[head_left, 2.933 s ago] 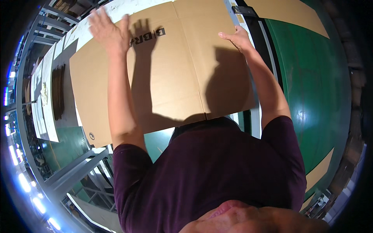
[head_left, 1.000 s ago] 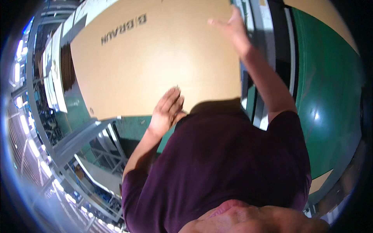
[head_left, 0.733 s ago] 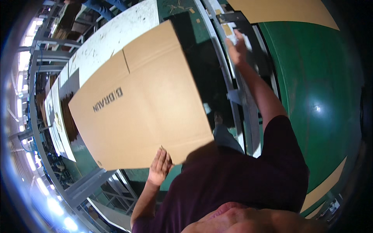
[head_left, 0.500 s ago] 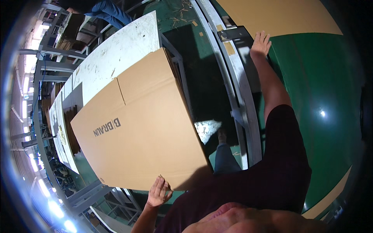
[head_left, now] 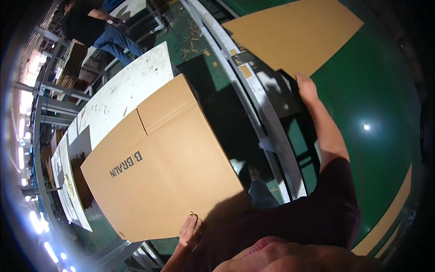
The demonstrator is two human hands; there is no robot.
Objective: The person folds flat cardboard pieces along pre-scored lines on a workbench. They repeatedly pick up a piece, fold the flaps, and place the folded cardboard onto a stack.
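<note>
Cardboard sheets (head_left: 167, 181) are at two hands (head_left: 189, 231) — one each.

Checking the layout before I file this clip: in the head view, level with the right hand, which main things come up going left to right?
White tabletop → printed cardboard sheet → pale metal rail → right hand → green surface.

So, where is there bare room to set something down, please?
On the green surface, between the far cardboard sheet and the cardboard strip lower right; also the stained white tabletop beyond the printed cardboard. Crowded: around the left hand and the right hand, each at a cardboard edge.
</note>
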